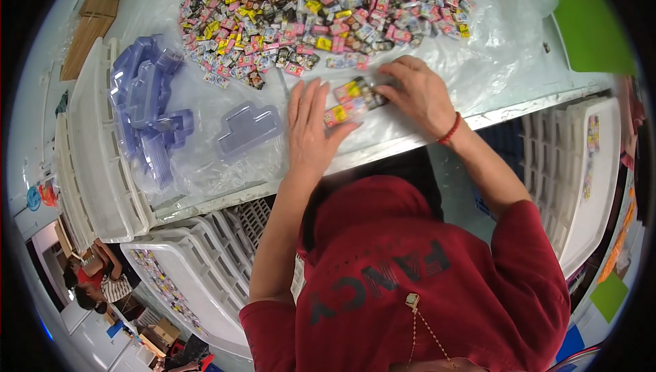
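Small printed block-like pieces [350, 100], pink, yellow, black and white, lie grouped in short rows between my hands near the table's front edge. My left hand [311, 129] rests flat at their left side, fingers stretched out and thumb along the lower edge. At the right end of the rows, my right hand [418, 95] has its fingers bent, thumb and forefinger closed on a dark piece there. What its other fingers touch is hidden. Just beyond my hands spreads a large heap of similar pieces [321, 13]. A clear bluish stepped plastic tray [249, 129] lies left of my left hand.
Nested bluish plastic trays [147, 98] stand at the left on clear plastic sheeting [198, 160]. White crates [205, 256] are stacked below the table edge, with more crates [574, 180] at the right. A green board [588, 23] covers the far right corner. People [99, 276] are at lower left.
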The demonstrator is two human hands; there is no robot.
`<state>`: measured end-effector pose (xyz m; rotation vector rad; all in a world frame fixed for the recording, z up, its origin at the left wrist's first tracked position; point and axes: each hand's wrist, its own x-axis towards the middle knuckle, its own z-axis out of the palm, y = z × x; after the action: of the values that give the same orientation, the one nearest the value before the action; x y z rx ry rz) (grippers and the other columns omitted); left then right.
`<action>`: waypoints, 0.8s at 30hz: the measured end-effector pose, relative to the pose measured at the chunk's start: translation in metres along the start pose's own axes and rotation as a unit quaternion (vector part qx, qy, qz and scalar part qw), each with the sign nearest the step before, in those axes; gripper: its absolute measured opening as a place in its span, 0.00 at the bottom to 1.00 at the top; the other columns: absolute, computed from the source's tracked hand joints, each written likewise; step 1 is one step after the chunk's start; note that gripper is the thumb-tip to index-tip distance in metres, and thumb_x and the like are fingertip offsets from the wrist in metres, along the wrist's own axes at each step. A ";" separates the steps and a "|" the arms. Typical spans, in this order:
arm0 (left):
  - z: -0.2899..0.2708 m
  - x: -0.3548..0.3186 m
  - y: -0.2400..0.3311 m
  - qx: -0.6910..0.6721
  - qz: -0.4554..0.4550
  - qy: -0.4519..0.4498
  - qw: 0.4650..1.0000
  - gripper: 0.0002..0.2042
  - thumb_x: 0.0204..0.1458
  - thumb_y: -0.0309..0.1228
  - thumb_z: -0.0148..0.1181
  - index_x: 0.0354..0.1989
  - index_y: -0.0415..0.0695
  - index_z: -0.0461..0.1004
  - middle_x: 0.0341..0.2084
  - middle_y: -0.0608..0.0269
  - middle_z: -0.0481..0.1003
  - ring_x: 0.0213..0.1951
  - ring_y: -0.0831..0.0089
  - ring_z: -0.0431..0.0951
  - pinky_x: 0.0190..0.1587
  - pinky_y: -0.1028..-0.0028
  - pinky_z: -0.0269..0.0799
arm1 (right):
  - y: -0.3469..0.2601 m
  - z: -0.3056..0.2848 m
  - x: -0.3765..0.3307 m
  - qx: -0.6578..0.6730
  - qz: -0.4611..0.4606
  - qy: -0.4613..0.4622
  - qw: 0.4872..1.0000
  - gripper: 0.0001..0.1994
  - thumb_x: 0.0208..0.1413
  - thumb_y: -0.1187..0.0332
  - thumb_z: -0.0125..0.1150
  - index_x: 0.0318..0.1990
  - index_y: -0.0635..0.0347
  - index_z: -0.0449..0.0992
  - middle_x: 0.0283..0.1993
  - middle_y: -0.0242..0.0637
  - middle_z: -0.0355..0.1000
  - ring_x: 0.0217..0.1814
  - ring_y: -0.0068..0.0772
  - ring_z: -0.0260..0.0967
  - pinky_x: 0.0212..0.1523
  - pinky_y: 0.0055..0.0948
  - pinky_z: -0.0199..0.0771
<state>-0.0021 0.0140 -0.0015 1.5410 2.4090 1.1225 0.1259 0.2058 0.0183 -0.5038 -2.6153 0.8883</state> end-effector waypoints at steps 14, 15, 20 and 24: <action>0.010 0.004 -0.004 0.036 0.041 -0.022 0.998 0.33 0.42 0.37 0.70 0.56 0.35 0.64 0.57 0.47 0.64 0.60 0.46 0.60 0.60 0.56 0.55 | -0.005 0.009 0.033 -0.055 -0.082 -0.041 0.994 0.12 0.44 0.69 0.68 0.39 0.55 0.77 0.40 0.38 0.73 0.43 0.42 0.71 0.45 0.35 0.72; 0.013 0.003 -0.006 0.035 0.038 -0.024 0.998 0.33 0.42 0.37 0.70 0.56 0.35 0.64 0.57 0.47 0.64 0.60 0.46 0.60 0.60 0.56 0.55 | -0.003 0.010 0.033 -0.040 -0.076 -0.048 0.995 0.11 0.44 0.69 0.67 0.37 0.56 0.77 0.39 0.38 0.73 0.43 0.42 0.71 0.45 0.35 0.71; 0.015 -0.003 -0.005 0.024 0.040 -0.018 0.999 0.34 0.42 0.35 0.70 0.57 0.35 0.64 0.57 0.47 0.64 0.60 0.47 0.61 0.61 0.56 0.55 | 0.010 0.010 0.035 -0.006 -0.075 -0.066 0.995 0.07 0.46 0.70 0.66 0.34 0.56 0.76 0.35 0.37 0.73 0.43 0.42 0.71 0.43 0.35 0.71; 0.015 -0.002 -0.006 0.036 0.042 -0.016 0.998 0.34 0.42 0.35 0.70 0.57 0.34 0.63 0.57 0.48 0.65 0.60 0.47 0.61 0.61 0.57 0.55 | 0.011 0.001 0.042 0.035 -0.063 -0.073 0.995 0.06 0.50 0.67 0.64 0.32 0.59 0.75 0.36 0.39 0.73 0.43 0.42 0.69 0.47 0.37 0.69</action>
<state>0.0008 0.0194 -0.0163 1.6836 2.4109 1.0265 0.0910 0.2308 0.0185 -0.2621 -2.6996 1.0069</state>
